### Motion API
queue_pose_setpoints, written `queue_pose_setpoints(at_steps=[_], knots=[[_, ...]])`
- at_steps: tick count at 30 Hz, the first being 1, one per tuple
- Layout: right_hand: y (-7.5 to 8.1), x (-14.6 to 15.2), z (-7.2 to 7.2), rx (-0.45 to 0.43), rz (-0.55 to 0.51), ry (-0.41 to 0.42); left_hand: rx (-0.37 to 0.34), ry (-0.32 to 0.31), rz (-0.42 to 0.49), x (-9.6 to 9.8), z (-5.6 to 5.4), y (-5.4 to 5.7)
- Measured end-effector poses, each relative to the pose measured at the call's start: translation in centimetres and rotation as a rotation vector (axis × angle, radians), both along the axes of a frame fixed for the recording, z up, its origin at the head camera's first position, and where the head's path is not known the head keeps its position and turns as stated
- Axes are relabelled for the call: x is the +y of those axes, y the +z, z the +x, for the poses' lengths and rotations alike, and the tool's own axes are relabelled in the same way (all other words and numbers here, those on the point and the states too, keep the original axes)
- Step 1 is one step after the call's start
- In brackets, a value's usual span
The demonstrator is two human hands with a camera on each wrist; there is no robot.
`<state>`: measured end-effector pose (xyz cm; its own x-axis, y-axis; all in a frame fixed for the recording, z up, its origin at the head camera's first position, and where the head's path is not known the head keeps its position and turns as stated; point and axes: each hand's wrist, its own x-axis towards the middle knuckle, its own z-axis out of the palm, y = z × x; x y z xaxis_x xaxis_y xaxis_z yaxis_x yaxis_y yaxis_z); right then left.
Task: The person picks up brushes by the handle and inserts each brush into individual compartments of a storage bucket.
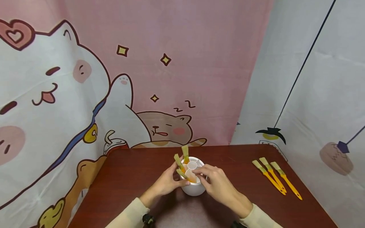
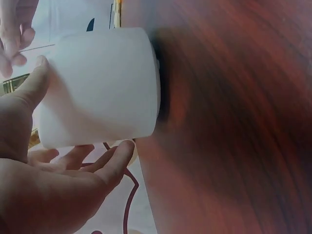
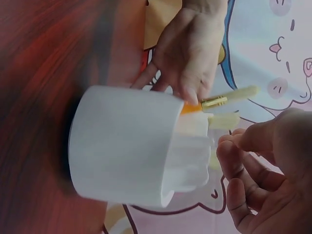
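Note:
A white round pot (image 1: 194, 190) stands on the table, with a white divided insert (image 3: 187, 165) rising above its rim. Several paintbrushes with pale bristles and orange handles lean out of its left side; one brush (image 3: 214, 102) shows clearly in the right wrist view. My left hand (image 1: 165, 183) grips the pot's left side, its thumb near the front of the rim and its fingers curving behind. From the right, my right hand (image 1: 218, 185) pinches the insert near its middle ring, thumb and forefinger together. In the left wrist view the pot (image 2: 102, 87) hides most of the insert.
Three more paintbrushes (image 1: 276, 177) with yellow-orange handles lie side by side at the right of the dark red-brown table (image 1: 137, 171). Behind the table's far edge hangs a pink and white cloth (image 1: 199, 79) printed with cartoon animals.

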<state>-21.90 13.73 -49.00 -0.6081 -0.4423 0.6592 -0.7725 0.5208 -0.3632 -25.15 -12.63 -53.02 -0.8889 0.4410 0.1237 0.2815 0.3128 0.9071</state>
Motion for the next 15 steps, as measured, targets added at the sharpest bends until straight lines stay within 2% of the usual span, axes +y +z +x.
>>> queue_pose_setpoints(at_steps=[3, 9, 15], knots=[[0.2, 0.8, 0.1, -0.004, -0.006, -0.020, -0.001, -0.017, -0.010, -0.4, -0.2, 0.1], [0.2, 2.8, 0.3, -0.025, -0.006, -0.070, -0.010, -0.011, -0.003, -1.1, -0.4, 0.3], [0.0, 4.9, 0.1, -0.001, -0.023, -0.139, 0.029, 0.016, -0.038, -1.2, -0.1, 0.1]])
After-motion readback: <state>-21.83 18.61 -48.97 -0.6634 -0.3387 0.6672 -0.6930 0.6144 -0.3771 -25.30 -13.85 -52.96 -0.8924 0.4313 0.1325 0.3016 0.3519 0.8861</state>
